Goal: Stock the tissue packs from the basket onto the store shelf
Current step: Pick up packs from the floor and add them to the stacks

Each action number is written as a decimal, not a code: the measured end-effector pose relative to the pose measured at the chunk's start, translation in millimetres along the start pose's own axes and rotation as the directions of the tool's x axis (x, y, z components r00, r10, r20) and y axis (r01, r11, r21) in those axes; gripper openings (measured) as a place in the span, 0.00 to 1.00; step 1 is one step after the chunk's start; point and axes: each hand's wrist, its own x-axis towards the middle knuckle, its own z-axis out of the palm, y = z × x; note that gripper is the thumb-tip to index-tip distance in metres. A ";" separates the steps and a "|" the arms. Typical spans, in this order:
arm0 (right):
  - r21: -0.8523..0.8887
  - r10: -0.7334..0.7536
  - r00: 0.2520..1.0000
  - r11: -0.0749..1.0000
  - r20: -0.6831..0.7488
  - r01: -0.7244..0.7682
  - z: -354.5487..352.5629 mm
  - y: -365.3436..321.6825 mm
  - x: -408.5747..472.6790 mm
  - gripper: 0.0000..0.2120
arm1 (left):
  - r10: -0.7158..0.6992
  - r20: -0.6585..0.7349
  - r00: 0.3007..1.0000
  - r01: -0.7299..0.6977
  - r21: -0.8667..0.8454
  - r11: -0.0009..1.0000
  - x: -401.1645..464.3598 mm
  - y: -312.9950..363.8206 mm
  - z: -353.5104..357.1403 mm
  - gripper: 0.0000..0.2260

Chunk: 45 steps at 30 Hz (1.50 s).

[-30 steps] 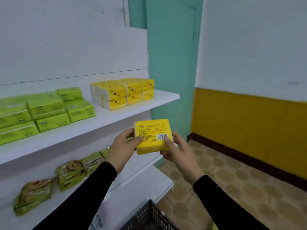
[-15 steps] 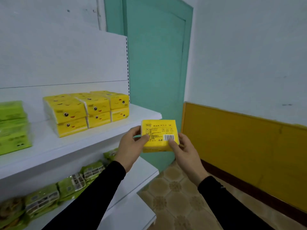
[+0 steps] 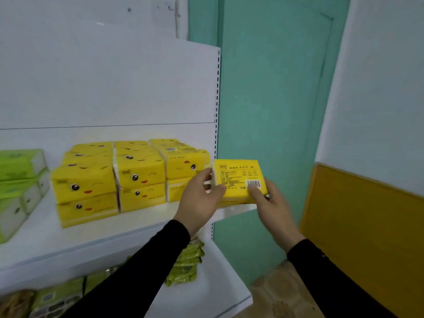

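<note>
Both hands grasp one yellow tissue pack (image 3: 238,180) between them at the right end of the white store shelf (image 3: 75,235). The left hand (image 3: 199,198) has its thumb pressed against the pack's left edge and its fingers curled behind it; the right hand (image 3: 268,200) has its thumb laid over the barcode on the printed back face, with its fingers wrapped under the lower right corner. The pack is held upright with the printed panel facing the camera, over the shelf's right front corner; whether its bottom edge touches the board cannot be told. Just to its left on the same shelf stand the stacked yellow tissue packs (image 3: 128,175), printed with cartoon faces, in several columns two high, the nearest column beside the left hand's knuckles. Farther left, at the frame's edge, sit green tissue packs (image 3: 20,177), also stacked. On the lower shelf (image 3: 211,294), partly hidden by the black sleeve (image 3: 128,276) of the left arm, lie green packets (image 3: 188,262); their print is too blurred to read. Behind the shelf rises a white back panel (image 3: 110,83) with a slotted upright along its right edge. Right of it is a teal door (image 3: 268,111), then a pale wall with an orange-yellow lower panel (image 3: 367,226), and patterned floor tiles (image 3: 280,292) below.
</note>
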 end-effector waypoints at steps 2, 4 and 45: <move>0.028 -0.031 0.999 0.999 0.032 0.030 -6.1 14.8 42.4 0.06 | 0.059 -0.047 0.997 -0.054 0.090 0.994 31.6 2.3 16.2 0.14; 0.039 -0.055 0.996 0.998 0.066 0.053 -13.2 29.4 84.1 0.07 | 0.086 -0.079 0.993 -0.073 0.158 0.985 62.4 4.1 33.8 0.09; 0.065 0.265 0.624 0.889 0.735 -0.454 89.7 152.0 289.3 0.36 | -0.174 -0.528 0.831 0.517 0.619 0.591 224.8 -103.6 95.2 0.26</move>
